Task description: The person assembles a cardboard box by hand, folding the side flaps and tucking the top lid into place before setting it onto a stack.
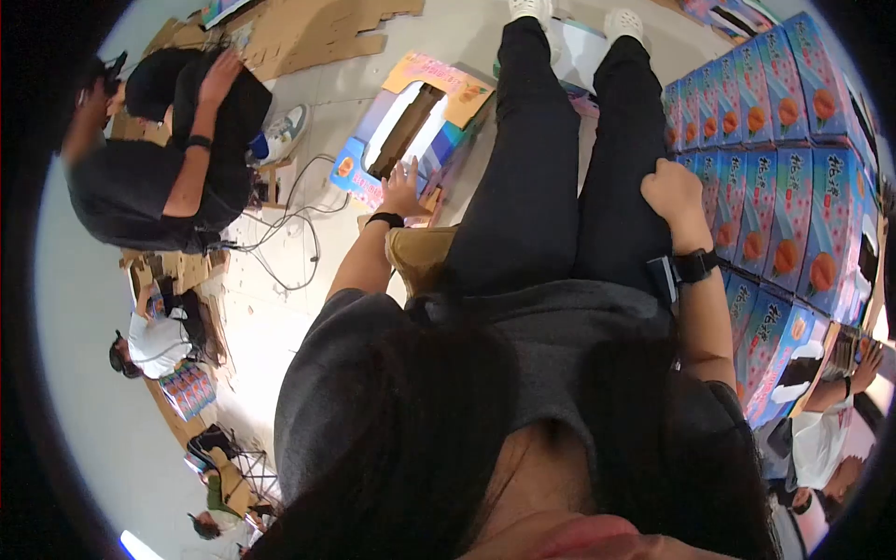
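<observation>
Seemingly mid box-folding: left hand (403, 189) lay flat, grip open, on the box (448, 79) on the floor (327, 103), right hand (674, 191) fisted on the thigh (616, 140); next move needed a flap grasped.

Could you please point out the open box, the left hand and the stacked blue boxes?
open box (369, 131): head view, on its blue side wall.
left hand (403, 189): head view, on its back.
stacked blue boxes (784, 187): head view, on one box's front.
</observation>
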Available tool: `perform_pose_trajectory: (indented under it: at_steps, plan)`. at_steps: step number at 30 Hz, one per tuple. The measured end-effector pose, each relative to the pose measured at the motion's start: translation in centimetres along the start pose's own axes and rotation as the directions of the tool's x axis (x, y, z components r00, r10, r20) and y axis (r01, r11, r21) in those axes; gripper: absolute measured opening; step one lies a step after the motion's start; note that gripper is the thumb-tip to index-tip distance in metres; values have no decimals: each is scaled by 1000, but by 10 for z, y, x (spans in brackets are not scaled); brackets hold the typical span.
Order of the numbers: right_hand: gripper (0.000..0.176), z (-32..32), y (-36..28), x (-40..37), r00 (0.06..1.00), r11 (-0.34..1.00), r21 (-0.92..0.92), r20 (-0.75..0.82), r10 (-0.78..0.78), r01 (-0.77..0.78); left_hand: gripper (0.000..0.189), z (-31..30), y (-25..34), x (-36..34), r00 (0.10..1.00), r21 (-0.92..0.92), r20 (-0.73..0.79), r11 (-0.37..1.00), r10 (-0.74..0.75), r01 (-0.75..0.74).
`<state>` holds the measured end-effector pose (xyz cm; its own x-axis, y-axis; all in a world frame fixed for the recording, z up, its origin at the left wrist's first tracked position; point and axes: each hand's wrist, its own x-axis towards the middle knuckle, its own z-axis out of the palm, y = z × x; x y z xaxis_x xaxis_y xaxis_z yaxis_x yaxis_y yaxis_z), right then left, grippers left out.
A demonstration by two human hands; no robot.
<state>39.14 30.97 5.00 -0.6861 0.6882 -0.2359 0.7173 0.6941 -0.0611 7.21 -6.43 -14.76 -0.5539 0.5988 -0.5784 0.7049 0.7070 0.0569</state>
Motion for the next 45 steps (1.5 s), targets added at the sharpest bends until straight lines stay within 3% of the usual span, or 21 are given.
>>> perform_pose_trajectory:
  at_steps: [1,4,5,8,10,12,15,18,22,23,27,33,36,38,42,44,45]
  plan:
    - [32,2,-4,2,1000,999,-36,7,20,-20,149,5,0,13,996,-35,82,999,-39,42]
    - [31,1,-13,2,999,993,-109,-12,46,-48,150,-10,20,25,976,67,-26,974,-216,218]
    - [27,7,-12,3,997,991,-121,-62,52,-59,150,5,12,33,946,-12,-242,976,-215,219]
    - [25,12,-13,1,989,990,-132,-147,28,-48,150,-1,-4,38,955,-162,34,941,-294,296]
    - [24,14,-15,1,984,990,-131,-173,32,-56,152,26,-27,39,971,-227,47,944,-236,240]
    - [24,17,-16,1,981,992,-114,-193,33,-56,152,21,-19,22,974,-68,25,971,-226,228]
    - [26,17,-15,6,979,995,-86,-204,26,-45,151,3,2,6,961,18,41,962,-272,272]
    - [28,19,-14,8,982,995,-84,-187,33,-49,151,-2,19,-6,955,-63,77,955,-286,291]
    - [31,15,-10,8,984,998,-33,-170,54,-61,152,32,20,-18,972,-48,-67,973,-227,224]
    - [33,14,-9,8,985,998,-7,-160,58,-60,144,33,21,-20,969,-1,-29,970,-244,244]
    - [37,16,1,10,991,998,21,-125,58,-56,139,38,20,-27,964,-129,-185,978,-189,166]
    - [40,21,10,10,991,998,63,-129,35,-27,110,-13,34,-56,788,-326,-611,931,-74,-166]
    - [40,20,13,3,987,997,80,-161,26,-13,107,-45,14,-53,800,-358,-592,921,-99,-152]
    - [40,20,16,-5,981,994,112,-192,15,7,101,-60,0,-56,790,-364,-584,930,-185,-51]
    - [30,22,46,-21,965,956,247,-244,-99,160,95,-117,-17,-91,646,-301,-743,949,-175,-89]
    - [23,3,62,-39,942,885,344,-225,-247,314,95,-155,-20,-112,466,-121,-884,983,-42,-141]
    - [20,1,66,-48,919,871,355,-322,-227,340,97,-178,-9,-131,422,-79,-907,984,-4,-161]
